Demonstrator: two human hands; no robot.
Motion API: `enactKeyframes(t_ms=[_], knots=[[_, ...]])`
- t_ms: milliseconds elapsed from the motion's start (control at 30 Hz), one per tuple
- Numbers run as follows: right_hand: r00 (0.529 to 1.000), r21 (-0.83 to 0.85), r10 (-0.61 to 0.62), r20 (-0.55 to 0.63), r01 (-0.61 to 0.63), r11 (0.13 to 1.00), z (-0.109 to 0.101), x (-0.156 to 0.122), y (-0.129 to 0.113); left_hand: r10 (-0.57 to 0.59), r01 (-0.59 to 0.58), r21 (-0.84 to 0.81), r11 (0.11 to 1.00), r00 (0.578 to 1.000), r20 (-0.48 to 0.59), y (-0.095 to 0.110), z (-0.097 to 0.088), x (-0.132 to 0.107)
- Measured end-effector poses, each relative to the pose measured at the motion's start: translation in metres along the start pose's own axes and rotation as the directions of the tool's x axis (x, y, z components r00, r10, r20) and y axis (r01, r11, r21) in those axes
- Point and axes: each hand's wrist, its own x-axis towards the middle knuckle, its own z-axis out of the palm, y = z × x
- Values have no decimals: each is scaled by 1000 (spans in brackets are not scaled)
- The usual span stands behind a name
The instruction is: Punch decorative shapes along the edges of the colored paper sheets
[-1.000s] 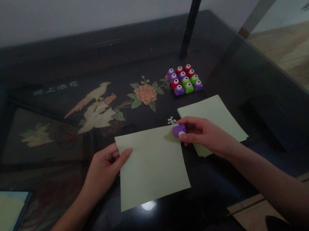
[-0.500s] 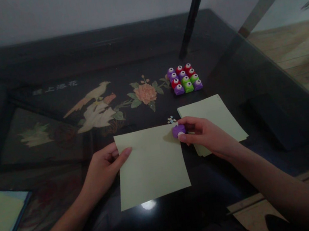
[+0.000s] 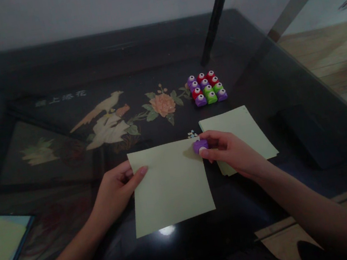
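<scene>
A sheet of pale yellow-green paper is held by its left edge in my left hand, thumb on top and fingers behind. My right hand is closed round a small purple craft punch, which sits at the sheet's upper right corner. The thumb lies on the punch's white part. Just beyond that corner lie several tiny star-shaped paper cut-outs. Beneath and beside my right hand is a stack of similar paper.
Several purple, red and green craft punches stand in rows farther back, near a slanting black pole. More paper on a blue-edged folder lies at the left. A dark flat object rests at right on the glossy black table.
Almost nothing differs. The lower part of the sheet has shifted very slightly, while both hands keep their hold on the paper and the punch.
</scene>
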Motion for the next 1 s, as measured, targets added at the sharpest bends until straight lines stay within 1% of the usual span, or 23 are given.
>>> enactKeyframes(t_ms=[133, 333, 600, 833, 1000], knots=[[1000, 12, -18, 5, 18, 1000, 1, 1, -1, 8, -8, -3, 1000, 1000, 2, 1, 0, -1], [999, -4, -37, 2, 37, 999, 1, 1, 0, -13, 13, -6, 1000, 1000, -1, 2, 1, -2], [998, -18, -67, 3, 67, 998, 1, 1, 0, 22, -21, 31, 999, 999, -35, 5, 1, -2], [996, -5, -88, 0, 88, 996, 0, 3, 2, 32, -31, 57, 998, 999, -20, 2, 1, -2], [994, -42, -111, -2, 110, 993, -1, 4, 5, 32, -31, 71, 997, 999, -19, -1, 2, -1]])
